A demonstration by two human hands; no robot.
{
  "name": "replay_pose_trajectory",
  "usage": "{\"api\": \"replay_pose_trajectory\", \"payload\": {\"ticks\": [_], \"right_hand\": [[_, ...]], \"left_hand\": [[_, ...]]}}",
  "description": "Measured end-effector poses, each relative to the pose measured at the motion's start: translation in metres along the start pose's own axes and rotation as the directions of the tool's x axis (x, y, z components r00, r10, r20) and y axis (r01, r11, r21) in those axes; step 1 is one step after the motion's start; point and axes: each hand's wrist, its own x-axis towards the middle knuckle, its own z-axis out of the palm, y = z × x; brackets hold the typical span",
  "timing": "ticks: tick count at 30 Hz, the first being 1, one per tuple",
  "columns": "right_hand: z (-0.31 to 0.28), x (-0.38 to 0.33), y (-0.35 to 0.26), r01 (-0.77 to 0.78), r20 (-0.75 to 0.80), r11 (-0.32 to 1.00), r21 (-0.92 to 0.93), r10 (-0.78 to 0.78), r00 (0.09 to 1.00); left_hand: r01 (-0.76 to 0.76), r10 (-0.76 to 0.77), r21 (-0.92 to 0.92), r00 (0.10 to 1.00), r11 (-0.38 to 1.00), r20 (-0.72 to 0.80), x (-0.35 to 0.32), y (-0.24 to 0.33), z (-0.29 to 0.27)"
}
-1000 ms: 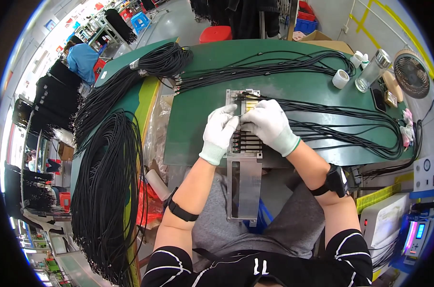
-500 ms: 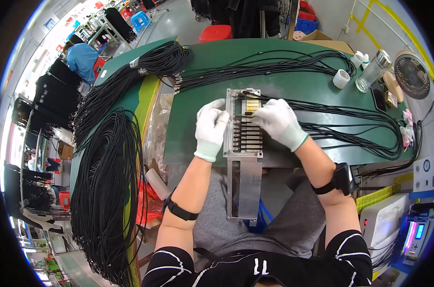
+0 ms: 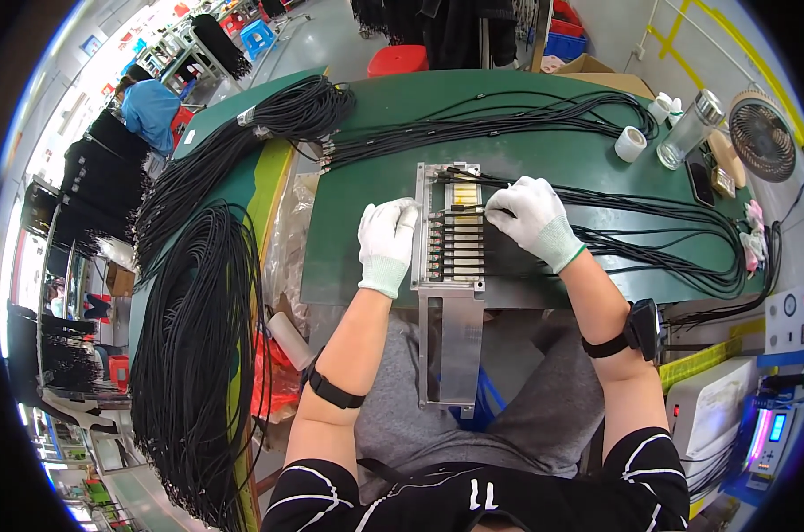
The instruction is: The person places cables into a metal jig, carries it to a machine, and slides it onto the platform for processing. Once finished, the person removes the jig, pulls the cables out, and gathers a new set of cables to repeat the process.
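A metal fixture with a row of slots lies across the front of the green table. Black cables with small metal ends sit side by side in its lower slots, and yellow strips show in the upper ones. At the fixture's left side is my left hand, in a white glove, its fingers curled together; whatever they hold is hidden. My right hand, gloved too, pinches a black cable at the fixture's right edge. From there the cables run right in a long loop.
Big bundles of black cable hang over the left side, and another bundle lies along the back. At the right stand a tape roll, a glass bottle and a fan. A person in blue sits far left.
My right hand has drawn a little to the right along the cable, away from the slots. The left hand has shifted slightly left and down, with its fingers more closed.
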Motion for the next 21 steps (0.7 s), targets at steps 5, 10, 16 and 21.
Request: {"api": "replay_pose_trajectory", "payload": {"ticks": [5,10,16,21], "right_hand": [[-0.001,-0.001,-0.001,0.046,-0.078,0.999,0.003,-0.045,0.996],[0.002,0.000,0.000,0.070,-0.073,0.997,-0.024,-0.072,0.995],[0.005,0.002,-0.013,0.101,-0.135,0.992,-0.081,-0.111,0.985],[0.006,0.000,-0.008,0.075,-0.102,0.994,-0.079,-0.083,0.991]], "left_hand": [[0.035,-0.034,-0.006,0.998,0.999,0.057,0.001,0.000,0.001],[-0.020,0.020,-0.092,1.000,0.996,0.001,-0.004,0.003,0.000],[-0.088,0.093,-0.060,0.992,0.994,0.083,-0.004,0.007,0.007],[-0.384,0.355,0.241,0.922,0.891,0.157,-0.009,0.033,0.011]]}}
